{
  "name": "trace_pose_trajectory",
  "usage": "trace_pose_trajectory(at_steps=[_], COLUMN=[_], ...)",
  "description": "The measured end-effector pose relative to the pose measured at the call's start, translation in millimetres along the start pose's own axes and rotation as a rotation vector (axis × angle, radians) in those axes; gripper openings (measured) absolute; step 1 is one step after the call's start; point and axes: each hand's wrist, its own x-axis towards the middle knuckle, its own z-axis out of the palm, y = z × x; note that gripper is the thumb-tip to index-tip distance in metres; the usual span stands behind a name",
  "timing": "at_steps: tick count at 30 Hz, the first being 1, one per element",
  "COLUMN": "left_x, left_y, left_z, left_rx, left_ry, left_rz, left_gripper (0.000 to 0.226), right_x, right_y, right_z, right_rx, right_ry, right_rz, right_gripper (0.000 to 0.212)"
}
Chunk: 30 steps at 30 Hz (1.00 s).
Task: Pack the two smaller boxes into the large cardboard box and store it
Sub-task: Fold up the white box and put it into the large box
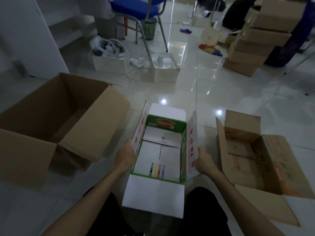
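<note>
A green and white box [160, 189] stands open on the floor between my knees, its four flaps spread out. My left hand [125, 155] grips its left side flap and my right hand [203, 161] grips its right side flap. The large brown cardboard box [30, 155] sits open and empty to the left, flaps up. A smaller brown box [250, 160] with orange print lies open to the right, flaps spread.
Further off on the glossy tiled floor stand two open boxes of white gear [163, 68], a blue chair [136, 7], a green bin [150, 29] and a stack of closed cartons [255, 43] at the right. A white cabinet [25, 31] rises at the left.
</note>
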Motion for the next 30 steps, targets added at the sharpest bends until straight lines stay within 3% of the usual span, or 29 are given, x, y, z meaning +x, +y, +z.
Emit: trace_pose_trajectory(at_steps=[4,9,15,24,30], left_x=[2,11,19,56,86], left_y=[27,59,76,39,-22], left_z=[-38,-96,-183,-311,-381], left_rx=[-0.027,-0.099,-0.062,0.135,0.195], left_ry=[0.022,0.070,0.158,0.374,0.444], left_rz=[0.053,0.148,0.177,0.097,0.048], left_gripper=[0.029,0.017,0.018,0.032,0.037], right_x=[-10,-19,-25,-12,1], right_y=[-28,-79,-159,-283,-353], right_z=[-30,-63,-82,-48,4], right_rx=[0.027,0.046,0.118,0.171,0.187], right_ry=[0.036,0.045,0.059,-0.009,-0.049], right_rz=[-0.048,-0.148,-0.237,-0.418,-0.537], right_gripper=[0.009,0.035,0.043,0.044,0.037])
